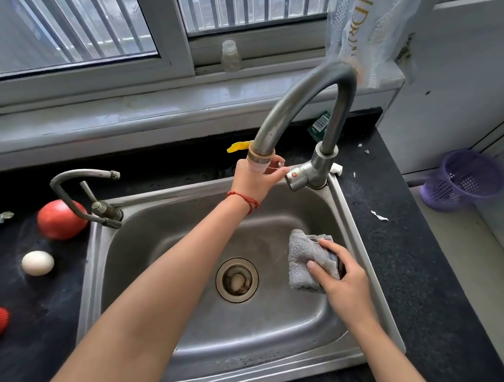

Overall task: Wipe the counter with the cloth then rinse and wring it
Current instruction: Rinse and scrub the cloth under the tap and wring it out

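With our right hand (339,270) clamped on the cloth (304,260) and left hand (257,180) gripping the tap lever (295,177), opening hard may splash the worktop (412,250).

Left hand (255,180) reaching across the steel sink (116,237), fingers closed on the lever of the tall faucet (303,100). Right hand (345,278) low at the basin's right wall, grip pinching a folded grey cloth (301,258). On the dark counter (420,264) to the left, a tomato (56,221) and an egg (37,263).
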{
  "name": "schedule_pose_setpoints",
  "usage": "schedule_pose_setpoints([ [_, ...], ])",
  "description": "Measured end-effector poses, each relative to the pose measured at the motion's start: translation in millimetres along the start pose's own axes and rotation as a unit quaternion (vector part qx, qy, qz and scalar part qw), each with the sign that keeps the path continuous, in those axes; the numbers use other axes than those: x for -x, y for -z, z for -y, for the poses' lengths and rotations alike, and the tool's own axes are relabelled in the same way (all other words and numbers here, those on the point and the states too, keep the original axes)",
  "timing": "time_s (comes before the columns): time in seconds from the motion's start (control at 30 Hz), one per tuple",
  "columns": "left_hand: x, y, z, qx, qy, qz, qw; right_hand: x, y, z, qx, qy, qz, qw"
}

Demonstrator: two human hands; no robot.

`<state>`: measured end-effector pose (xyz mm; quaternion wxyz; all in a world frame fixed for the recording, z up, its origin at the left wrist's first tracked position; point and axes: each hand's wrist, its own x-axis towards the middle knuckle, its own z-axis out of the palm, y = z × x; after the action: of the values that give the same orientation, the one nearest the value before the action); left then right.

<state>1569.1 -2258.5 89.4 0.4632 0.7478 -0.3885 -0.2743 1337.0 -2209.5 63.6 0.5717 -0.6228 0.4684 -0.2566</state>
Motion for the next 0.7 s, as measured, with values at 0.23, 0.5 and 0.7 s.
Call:
schedule_pose_setpoints([
  [0.23, 24, 52, 12, -0.045, 0.026, -0.031, 0.998, -10, -18, 14, 0.007, 0.004, 0.027, 1.0],
  [0.5, 100, 51, 54, 0.109, 0.245, 0.048, 0.962, -36, -60, 37, -0.102, -0.026, 0.101, 0.989],
  [0.7, 125, 25, 62, 0.348, 0.356, 0.054, 0.866, -46, -83, 34, -0.171, -0.096, 0.142, 0.97],
])
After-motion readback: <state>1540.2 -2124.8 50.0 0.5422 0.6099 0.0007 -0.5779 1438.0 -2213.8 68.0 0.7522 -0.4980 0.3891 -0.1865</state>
